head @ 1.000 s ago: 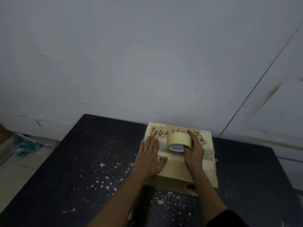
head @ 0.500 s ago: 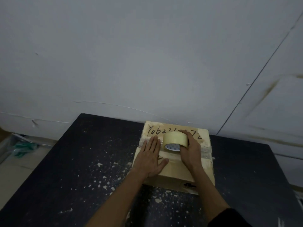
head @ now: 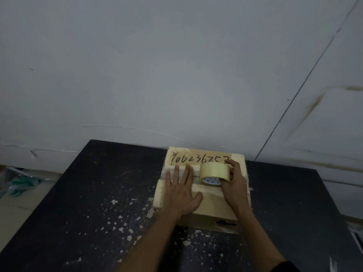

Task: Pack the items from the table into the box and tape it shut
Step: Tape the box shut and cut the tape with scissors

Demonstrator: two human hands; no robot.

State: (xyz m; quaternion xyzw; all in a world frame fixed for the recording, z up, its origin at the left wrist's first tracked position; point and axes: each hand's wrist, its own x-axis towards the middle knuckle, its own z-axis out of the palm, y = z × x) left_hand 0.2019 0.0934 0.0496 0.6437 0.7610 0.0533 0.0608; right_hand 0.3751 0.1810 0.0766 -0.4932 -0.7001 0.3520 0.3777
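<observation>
Cardboard box (head: 204, 205) sits closed on the dark table (head: 88, 193), toward its far edge and close to the pale wall (head: 176, 65). Black handwritten digits run along the far flap of the lid, and a small dark printed mark shows on the near side face.

Your left hand (head: 181, 190) lies flat on the left part of the lid, palm down, fingers straight and pointing away from you, thumb spread out to the right. It presses on the box and grips nothing; the fingertips rest over the band of tape that runs across the lid.

Your right hand (head: 233, 185) holds the roll of tape (head: 215, 172). The roll stands on its edge on the lid, just right of your left fingertips, its open core with a blue and white label facing you. Your fingers curl over the top and far side of the roll, and the thumb comes in at its near right rim, so the grip is closed around it. A short stretch of tape between the roll and your left fingers looks clear and shiny, but you cannot tell from this view whether it is fully stuck down.

White flecks (head: 121, 216) are scattered over the table near the box and toward you. At the far left, off the table, something green (head: 21, 184) lies low down, too blurred to name.
</observation>
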